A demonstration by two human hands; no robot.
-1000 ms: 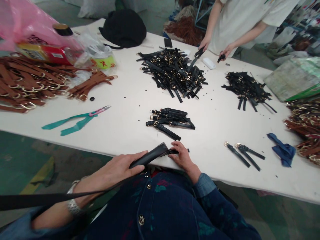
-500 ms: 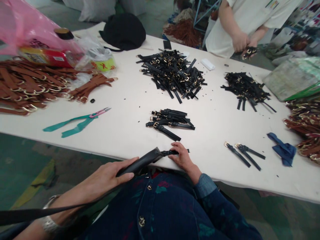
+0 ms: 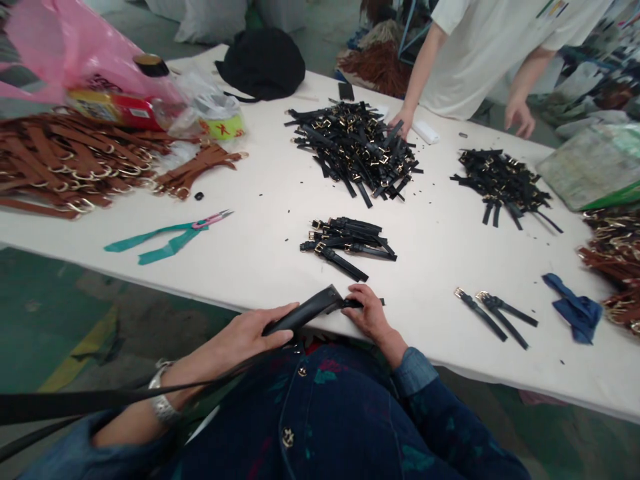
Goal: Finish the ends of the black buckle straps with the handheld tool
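My left hand (image 3: 267, 331) is closed around a wide black leather strap piece (image 3: 313, 308), thumb on the near side and fingers on the far side. From it a long narrow black strap (image 3: 100, 399) trails off to the left. At the table's front edge, my right hand (image 3: 369, 312) pinches a short black buckle strap (image 3: 382, 302), most of it hidden by the fingers. The wide piece's right end meets this short strap; how they join is too small to tell. Just beyond lies a small stack of black buckle straps (image 3: 350, 243).
Thread snips (image 3: 173, 233) with teal-wrapped handles lie left. Black strap piles (image 3: 357, 150) (image 3: 503, 183) sit farther back, brown straps (image 3: 75, 160) at far left. Loose straps (image 3: 495, 313) and a blue cloth (image 3: 575, 310) lie right. A co-worker's hand (image 3: 405, 121) reaches into the larger pile.
My left hand has moved slightly right with the wide strap piece, closer to my right hand. The co-worker's hands have parted, the bundle is gone from them, and one is now at the large pile.
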